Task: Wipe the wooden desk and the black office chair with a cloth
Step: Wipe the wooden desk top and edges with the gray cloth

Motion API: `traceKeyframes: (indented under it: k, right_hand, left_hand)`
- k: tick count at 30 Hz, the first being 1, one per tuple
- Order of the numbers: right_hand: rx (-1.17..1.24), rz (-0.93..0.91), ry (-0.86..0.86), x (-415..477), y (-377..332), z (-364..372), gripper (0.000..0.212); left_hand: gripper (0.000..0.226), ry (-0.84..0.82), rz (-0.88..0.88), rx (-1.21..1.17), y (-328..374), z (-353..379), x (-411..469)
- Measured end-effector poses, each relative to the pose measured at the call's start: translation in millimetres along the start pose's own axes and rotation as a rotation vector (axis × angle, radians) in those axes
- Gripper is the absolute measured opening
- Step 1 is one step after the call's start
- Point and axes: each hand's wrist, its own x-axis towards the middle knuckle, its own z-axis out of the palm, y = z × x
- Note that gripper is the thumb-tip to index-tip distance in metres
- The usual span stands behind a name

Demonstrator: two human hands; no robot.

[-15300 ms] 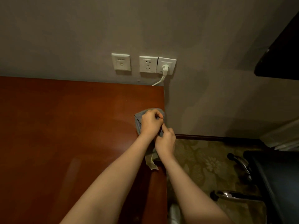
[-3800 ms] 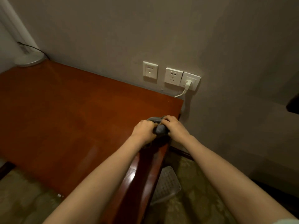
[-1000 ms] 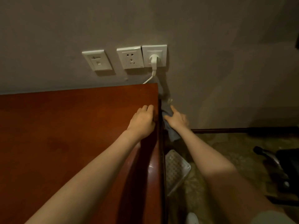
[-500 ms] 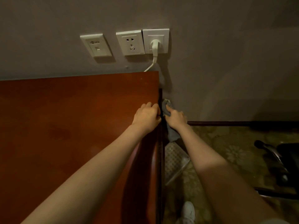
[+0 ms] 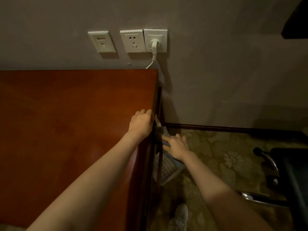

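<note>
Right hand (image 5: 175,146), fingers straight, presses grey cloth (image 5: 165,131) on red-brown wooden desk (image 5: 66,130) side; left hand (image 5: 141,122) curls over edge. Overlap strokes.

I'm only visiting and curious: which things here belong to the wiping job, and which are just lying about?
Job: wooden desk, cloth, black office chair, left hand on the desk edge, right hand pressing the cloth.
Lying about: wall sockets, white plug, mesh basket on the floor.
</note>
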Motion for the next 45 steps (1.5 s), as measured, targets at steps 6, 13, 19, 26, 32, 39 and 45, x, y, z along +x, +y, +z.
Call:
traceKeyframes:
  k: [6, 13, 19, 26, 32, 39, 45]
  right_hand:
    - [-0.335, 0.062, 0.035, -9, 7, -11, 0.049]
    - [0.269, 0.377, 0.247, -11, -28, -10, 0.051]
    - [0.316, 0.297, 0.152, -3, -39, 4, 0.051]
    - [-0.254, 0.135, 0.037, -52, -34, 38, 0.05]
    - [-0.226, 0.384, 0.258, -53, -40, 12, 0.053]
    - [0.307, 0.349, 0.282, -121, -58, 72, 0.051]
    - [0.358, 0.395, 0.233, -176, -72, 151, 0.055]
  left_hand:
    - [0.016, -0.024, -0.061, -0.041, 2, 3, -28]
    - [0.01, -0.043, -0.099, -0.15, -9, 4, -44]
    - [0.009, -0.045, -0.07, -0.205, -18, 13, -56]
    - [0.012, -0.09, -0.029, -0.244, -20, 20, -82]
    - [0.008, -0.062, 0.024, -0.197, -22, 20, -98]
    - [0.013, -0.097, 0.018, -0.191, -26, 27, -114]
    - [0.014, -0.116, 0.069, -0.163, -23, 34, -120]
